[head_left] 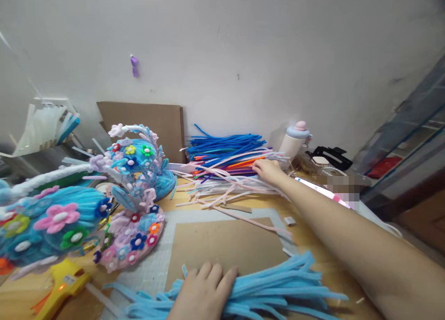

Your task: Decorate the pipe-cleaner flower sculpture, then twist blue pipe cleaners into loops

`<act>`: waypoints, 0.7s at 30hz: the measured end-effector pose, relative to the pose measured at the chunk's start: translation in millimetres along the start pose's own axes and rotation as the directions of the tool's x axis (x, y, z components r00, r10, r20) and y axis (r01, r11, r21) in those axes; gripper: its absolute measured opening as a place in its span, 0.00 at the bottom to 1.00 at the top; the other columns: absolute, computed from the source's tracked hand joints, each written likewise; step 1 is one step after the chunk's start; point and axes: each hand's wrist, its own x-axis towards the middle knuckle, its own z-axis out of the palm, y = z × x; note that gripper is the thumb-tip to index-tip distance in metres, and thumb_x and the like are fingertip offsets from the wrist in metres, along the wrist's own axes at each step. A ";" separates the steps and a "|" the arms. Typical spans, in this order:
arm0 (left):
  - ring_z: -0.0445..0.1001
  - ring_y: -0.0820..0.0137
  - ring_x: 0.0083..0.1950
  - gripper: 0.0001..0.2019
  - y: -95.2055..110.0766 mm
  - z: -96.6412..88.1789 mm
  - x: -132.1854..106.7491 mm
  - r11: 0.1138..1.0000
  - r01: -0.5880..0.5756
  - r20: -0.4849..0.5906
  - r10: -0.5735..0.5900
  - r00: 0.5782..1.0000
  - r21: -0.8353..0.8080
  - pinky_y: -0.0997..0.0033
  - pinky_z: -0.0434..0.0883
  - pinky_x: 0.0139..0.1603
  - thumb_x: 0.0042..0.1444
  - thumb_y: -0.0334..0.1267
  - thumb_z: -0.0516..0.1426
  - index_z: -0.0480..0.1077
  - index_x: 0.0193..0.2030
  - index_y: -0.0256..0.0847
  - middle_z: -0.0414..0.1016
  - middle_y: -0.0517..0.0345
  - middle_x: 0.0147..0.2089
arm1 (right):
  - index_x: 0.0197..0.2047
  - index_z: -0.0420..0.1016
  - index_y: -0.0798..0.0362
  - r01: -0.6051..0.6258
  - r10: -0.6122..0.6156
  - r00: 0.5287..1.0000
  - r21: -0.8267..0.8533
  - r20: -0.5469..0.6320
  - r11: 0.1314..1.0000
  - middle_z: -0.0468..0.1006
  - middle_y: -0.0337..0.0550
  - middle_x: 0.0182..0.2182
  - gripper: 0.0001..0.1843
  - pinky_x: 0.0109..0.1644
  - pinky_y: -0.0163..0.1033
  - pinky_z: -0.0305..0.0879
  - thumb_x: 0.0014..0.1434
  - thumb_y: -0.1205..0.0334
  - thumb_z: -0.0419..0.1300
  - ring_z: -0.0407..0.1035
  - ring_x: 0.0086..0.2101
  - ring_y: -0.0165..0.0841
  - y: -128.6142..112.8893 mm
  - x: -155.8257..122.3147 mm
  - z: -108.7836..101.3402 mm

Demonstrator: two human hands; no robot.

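Near the bottom edge, my left hand (205, 290) curls over a bundle of light blue pipe cleaners (274, 283), its fingers wrapped across them. My right hand (269, 172) reaches far forward to a pile of mixed pipe cleaners. Its fingers are pinched together at the right end of some orange pipe cleaners (245, 162); the exact strands between the fingertips are hard to make out. Dark blue pipe cleaners (222, 146) top this pile, with white and pale pink ones (225, 188) spread in front. Beneath the light blue bundle lies a cardboard sheet (225, 241).
Fuzzy flower-covered baskets (55, 222) and a decorated piece (139, 236) crowd the left. A yellow glue gun (66, 287) lies at lower left. Behind stand a cardboard panel (149, 125) and a white bottle (295, 139). A phone-like device (321, 190) lies beside my right forearm.
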 end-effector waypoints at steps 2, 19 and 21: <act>0.67 0.53 0.51 0.25 0.3 -0.7 1.0 1.000 0.006 0.015 -0.006 1.000 0.005 0.51 0.66 0.46 0.58 0.32 0.46 0.55 0.63 0.47 0.69 0.45 0.52 | 0.39 0.76 0.48 0.032 -0.032 0.999 -0.003 0.027 0.999 0.77 0.45 0.41 0.14 0.43 0.42 0.52 0.60 0.57 0.50 0.66 0.43 0.38 1.1 -1.9 -2.5; 0.67 0.51 0.51 0.24 0.6 4.8 -1.7 1.000 0.002 -0.066 -0.003 0.998 -0.021 0.50 0.66 0.47 0.58 0.40 0.50 0.58 0.62 0.47 0.70 0.45 0.52 | 0.44 0.70 0.54 -0.251 0.137 0.829 -0.142 -0.542 0.957 0.72 0.53 0.41 0.19 0.36 0.40 0.52 0.64 0.59 0.41 0.65 0.40 0.41 -36.2 -47.5 -110.5; 0.67 0.50 0.51 0.25 0.1 5.0 -2.5 0.999 -0.007 -0.081 0.004 0.997 -0.042 0.49 0.66 0.47 0.57 0.46 0.52 0.59 0.62 0.46 0.69 0.44 0.52 | 0.44 0.70 0.52 -0.276 0.165 0.754 -0.078 -0.636 0.958 0.73 0.51 0.40 0.16 0.34 0.39 0.52 0.63 0.57 0.44 0.66 0.37 0.40 -43.5 -62.0 -120.2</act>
